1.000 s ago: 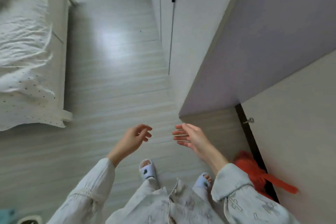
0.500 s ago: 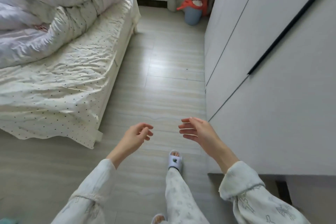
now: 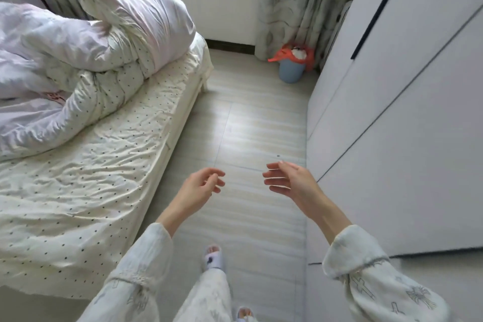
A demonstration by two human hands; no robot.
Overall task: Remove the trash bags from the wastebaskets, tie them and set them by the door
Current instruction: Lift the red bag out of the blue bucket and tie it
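Your left hand hangs loosely curled, your right hand spread, both empty. The bin with its red bag stands by the curtain.

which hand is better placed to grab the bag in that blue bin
Right, slightly. The bin with its red bag stands far ahead on the right; both right hand and left hand are empty.

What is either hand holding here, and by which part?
Nothing. The left hand and right hand are both empty in mid-air, fingers loosely curled. The red trash bag sits untouched in the blue wastebasket.
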